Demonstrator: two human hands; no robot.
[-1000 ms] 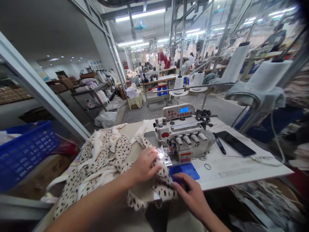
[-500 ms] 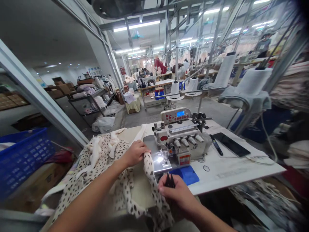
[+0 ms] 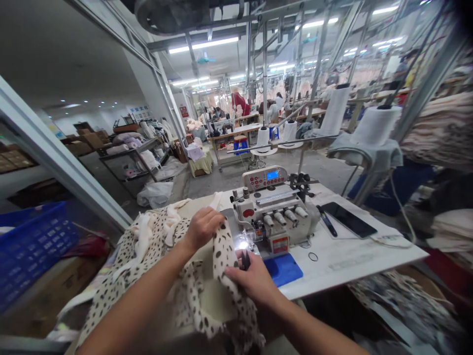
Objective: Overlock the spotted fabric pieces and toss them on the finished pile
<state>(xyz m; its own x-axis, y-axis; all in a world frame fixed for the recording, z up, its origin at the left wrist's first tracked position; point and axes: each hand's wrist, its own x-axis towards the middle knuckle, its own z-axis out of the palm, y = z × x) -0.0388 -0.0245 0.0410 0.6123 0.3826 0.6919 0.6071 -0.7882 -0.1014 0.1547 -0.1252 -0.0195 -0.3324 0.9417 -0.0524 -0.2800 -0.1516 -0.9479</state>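
Observation:
My left hand (image 3: 204, 228) is closed on the upper end of a cream fabric strip with black spots (image 3: 223, 254), left of the overlock sewing machine (image 3: 275, 214). Lower down, my right hand (image 3: 254, 277) has its thumb against the same strip. Dark thread snips (image 3: 245, 261) are held in that hand, their points upward; the fingers behind the cloth are partly hidden. The strip hangs past the table's front edge. More spotted fabric (image 3: 121, 273) is heaped to the left, under and beside my left forearm.
On the white tabletop (image 3: 354, 266) lie a phone (image 3: 349, 219), a dark pen-like tool (image 3: 327, 222), a black ring (image 3: 313, 256) and a blue pad (image 3: 284, 270). Thread cones (image 3: 375, 127) stand behind. A blue basket (image 3: 33, 246) is at far left; fabric scraps (image 3: 402, 310) lie below right.
My right hand has moved up and left, and its thumb now presses on the strip. The strip is spread flatter between both hands. The view has shifted slightly.

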